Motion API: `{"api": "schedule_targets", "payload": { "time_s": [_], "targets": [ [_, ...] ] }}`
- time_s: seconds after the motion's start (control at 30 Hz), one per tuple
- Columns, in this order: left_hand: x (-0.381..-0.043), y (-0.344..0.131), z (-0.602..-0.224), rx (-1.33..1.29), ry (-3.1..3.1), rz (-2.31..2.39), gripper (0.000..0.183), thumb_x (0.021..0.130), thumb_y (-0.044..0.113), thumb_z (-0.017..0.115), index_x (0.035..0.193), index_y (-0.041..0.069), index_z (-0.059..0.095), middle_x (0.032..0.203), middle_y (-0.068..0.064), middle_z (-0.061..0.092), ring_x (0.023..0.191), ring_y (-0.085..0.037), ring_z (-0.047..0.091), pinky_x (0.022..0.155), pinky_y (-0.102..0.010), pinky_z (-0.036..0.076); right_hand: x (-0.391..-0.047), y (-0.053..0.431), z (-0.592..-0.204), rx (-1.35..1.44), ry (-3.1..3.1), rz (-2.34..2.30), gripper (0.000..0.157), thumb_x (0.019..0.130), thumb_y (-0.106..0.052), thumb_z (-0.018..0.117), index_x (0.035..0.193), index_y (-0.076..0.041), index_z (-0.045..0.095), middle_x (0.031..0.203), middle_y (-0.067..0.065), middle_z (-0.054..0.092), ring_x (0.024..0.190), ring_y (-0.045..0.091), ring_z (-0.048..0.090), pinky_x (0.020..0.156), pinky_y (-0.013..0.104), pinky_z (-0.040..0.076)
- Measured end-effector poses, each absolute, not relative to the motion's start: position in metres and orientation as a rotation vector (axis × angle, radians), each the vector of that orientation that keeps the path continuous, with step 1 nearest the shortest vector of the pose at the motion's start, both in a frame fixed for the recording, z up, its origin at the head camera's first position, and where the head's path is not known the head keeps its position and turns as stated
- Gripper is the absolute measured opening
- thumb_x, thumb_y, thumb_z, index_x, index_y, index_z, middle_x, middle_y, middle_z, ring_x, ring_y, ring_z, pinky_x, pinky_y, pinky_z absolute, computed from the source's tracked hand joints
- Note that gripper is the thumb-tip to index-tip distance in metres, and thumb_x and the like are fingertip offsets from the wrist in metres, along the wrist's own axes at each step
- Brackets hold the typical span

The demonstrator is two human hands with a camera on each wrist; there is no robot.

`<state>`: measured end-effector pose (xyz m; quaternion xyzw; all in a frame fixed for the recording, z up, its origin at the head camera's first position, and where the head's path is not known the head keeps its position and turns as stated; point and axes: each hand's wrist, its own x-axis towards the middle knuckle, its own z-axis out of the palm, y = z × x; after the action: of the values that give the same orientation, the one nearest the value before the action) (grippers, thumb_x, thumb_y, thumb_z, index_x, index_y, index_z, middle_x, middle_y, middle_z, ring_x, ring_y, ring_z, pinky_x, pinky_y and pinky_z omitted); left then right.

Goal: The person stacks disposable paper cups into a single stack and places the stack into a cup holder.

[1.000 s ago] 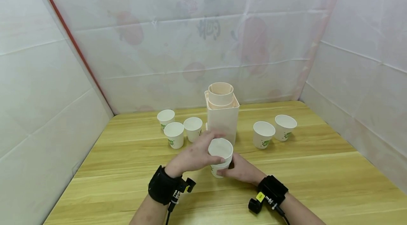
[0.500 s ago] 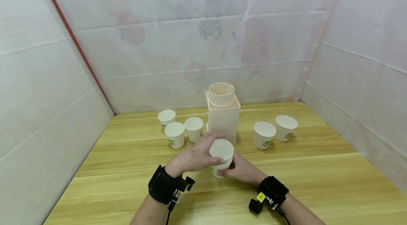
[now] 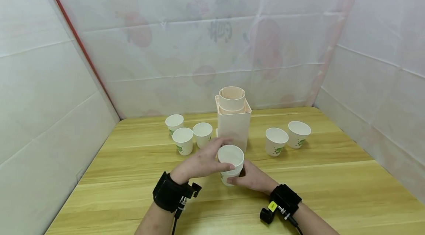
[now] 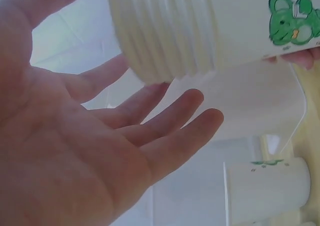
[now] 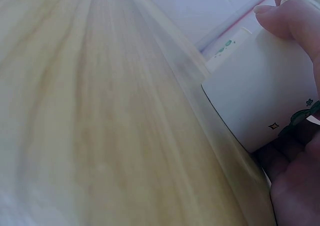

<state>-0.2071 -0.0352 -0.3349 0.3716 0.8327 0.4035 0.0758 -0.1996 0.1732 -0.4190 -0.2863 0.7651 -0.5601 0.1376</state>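
A stack of nested white paper cups (image 3: 230, 155) stands at the middle of the table, with several rims close together near its top. My left hand (image 3: 202, 161) holds the top of the stack from the left, thumb on the near side of the rim and forefinger behind it. The other fingers (image 4: 175, 136) of that hand stay spread beside the cups. Low on the right side, my right hand (image 3: 254, 178) grips the stack. A green cartoon animal (image 4: 295, 21) is printed on the outer cup.
A tall cream box-shaped container (image 3: 233, 128) with a round tube (image 3: 232, 98) in its top stands behind the stack. Three single paper cups (image 3: 182, 141) are to its left. Two more cups (image 3: 276, 141) stand to its right. White sheeting (image 3: 186, 54) encloses the table.
The rims in the stack look closer together than before. My left wrist has shifted slightly left, while my right hand keeps its place. The view has moved a little.
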Motion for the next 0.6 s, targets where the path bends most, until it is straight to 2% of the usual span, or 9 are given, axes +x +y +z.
{"api": "schedule_targets", "payload": {
  "time_s": [0.2,0.3,0.43,0.6],
  "targets": [
    [-0.211,-0.049,-0.327,1.089,2.574,1.303,0.067,0.083,0.038,0.066,0.139,0.023,0.031,0.135,-0.001,0.042,0.12,-0.02,0.039,0.097,-0.045,0.037,-0.2,0.173,-0.418,-0.799,2.233,-1.599,0.064,0.082,-0.02,0.068,0.134,-0.016,0.031,0.126,0.006,0.047,0.113,0.021,0.045,0.095,0.044,0.036],
    [-0.215,-0.058,-0.325,1.022,2.647,1.353,0.063,0.086,0.035,0.064,0.137,0.017,0.034,0.134,-0.006,0.042,0.12,-0.021,0.038,0.097,-0.047,0.037,-0.2,0.173,-0.418,-0.793,2.242,-1.593,0.065,0.081,-0.02,0.069,0.134,-0.016,0.031,0.126,0.005,0.047,0.114,0.02,0.045,0.095,0.045,0.035],
    [-0.223,-0.071,-0.325,0.841,2.778,1.423,0.058,0.087,0.031,0.063,0.135,0.013,0.036,0.134,-0.01,0.04,0.122,-0.025,0.036,0.098,-0.049,0.035,-0.2,0.173,-0.418,-0.791,2.235,-1.596,0.065,0.081,-0.02,0.069,0.134,-0.016,0.031,0.128,0.004,0.046,0.115,0.02,0.044,0.096,0.045,0.034],
    [-0.232,-0.088,-0.327,0.543,2.957,1.462,0.059,0.089,0.03,0.059,0.137,0.011,0.031,0.137,-0.017,0.028,0.125,-0.029,0.03,0.101,-0.05,0.032,-0.2,0.172,-0.417,-0.789,2.231,-1.601,0.065,0.081,-0.019,0.069,0.134,-0.016,0.032,0.128,0.004,0.046,0.116,0.02,0.043,0.097,0.046,0.033]
  ]
}}
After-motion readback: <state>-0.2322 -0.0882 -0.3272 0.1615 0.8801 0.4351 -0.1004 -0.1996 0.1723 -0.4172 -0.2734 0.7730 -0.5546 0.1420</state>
